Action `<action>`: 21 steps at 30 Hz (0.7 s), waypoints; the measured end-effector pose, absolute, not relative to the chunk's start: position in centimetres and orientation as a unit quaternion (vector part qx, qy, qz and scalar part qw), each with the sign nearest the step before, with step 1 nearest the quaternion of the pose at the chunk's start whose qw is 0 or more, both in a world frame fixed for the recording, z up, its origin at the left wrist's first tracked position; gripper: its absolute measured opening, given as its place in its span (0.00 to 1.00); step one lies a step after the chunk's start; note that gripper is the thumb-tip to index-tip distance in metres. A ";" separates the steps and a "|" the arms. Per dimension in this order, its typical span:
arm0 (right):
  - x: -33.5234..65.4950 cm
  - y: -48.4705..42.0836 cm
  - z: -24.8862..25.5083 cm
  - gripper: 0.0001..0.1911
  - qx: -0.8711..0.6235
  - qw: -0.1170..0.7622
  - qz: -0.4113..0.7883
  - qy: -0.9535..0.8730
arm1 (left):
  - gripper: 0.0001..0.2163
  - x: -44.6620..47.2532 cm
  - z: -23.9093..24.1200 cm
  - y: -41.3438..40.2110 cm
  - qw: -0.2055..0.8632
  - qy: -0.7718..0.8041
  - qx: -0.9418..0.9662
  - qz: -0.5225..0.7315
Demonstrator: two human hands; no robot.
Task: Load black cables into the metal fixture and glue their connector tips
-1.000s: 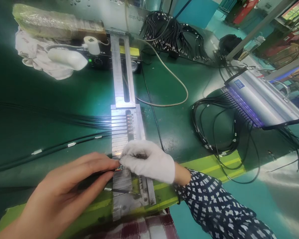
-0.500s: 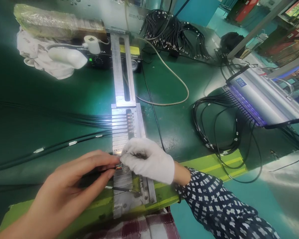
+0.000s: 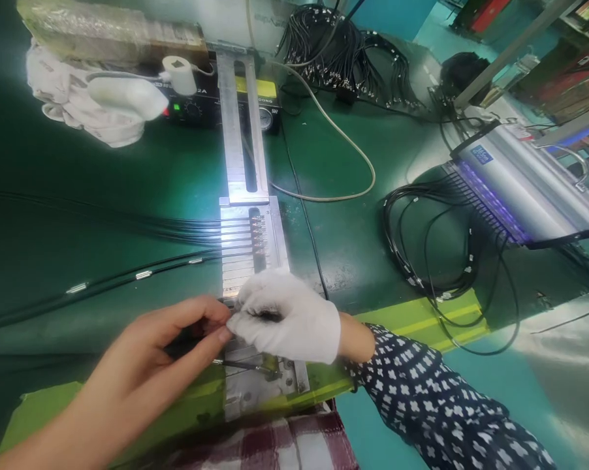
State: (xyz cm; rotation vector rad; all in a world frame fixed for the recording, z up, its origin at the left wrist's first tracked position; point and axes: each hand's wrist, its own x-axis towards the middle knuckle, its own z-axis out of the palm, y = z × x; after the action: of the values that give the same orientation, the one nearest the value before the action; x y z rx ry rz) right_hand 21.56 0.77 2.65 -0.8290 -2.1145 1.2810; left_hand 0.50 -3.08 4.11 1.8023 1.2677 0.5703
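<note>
My bare left hand is closed in a pinch over the near half of a slotted metal jig. Its thumb and forefinger meet the fingertips of my right hand, which wears a white glove and is also pinched closed. Between them is the end of a black cable, now hidden by the fingers. Several black cables lie side by side in the jig's grooves, their stripped ends showing in its dark slot. Below my fingers, a separate dark cable end with a metal part lies across the jig.
A black power unit stands behind the jig, with white cloth gloves to its left. A silver box with coiled black cables sits at right. A cable bundle lies at the back. Green tape covers the table's edge.
My hands have drawn closer together at the cable end, and its coppery tip, visible before, is now covered by my fingers. The view has shifted slightly.
</note>
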 end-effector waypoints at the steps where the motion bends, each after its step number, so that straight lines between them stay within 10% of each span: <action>1: 21.5 0.7 2.6 0.23 -0.307 0.260 0.469 -0.786 | 0.10 0.4 4.0 -3.1 0.427 0.506 0.716 0.221; 14: 21.5 0.6 2.5 0.21 -0.321 0.252 0.498 -0.765 | 0.15 0.5 4.6 -2.6 0.549 0.528 0.621 0.184; 21: 21.6 0.7 2.7 0.22 -0.336 0.274 0.498 -0.751 | 0.09 0.3 4.3 -3.1 0.409 0.551 0.684 0.247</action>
State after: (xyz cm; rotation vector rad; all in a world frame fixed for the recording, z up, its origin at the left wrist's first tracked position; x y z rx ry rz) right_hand 21.60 0.69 2.68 -0.9032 -2.0211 1.3393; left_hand 0.34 -3.07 4.34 1.7221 1.3883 0.6229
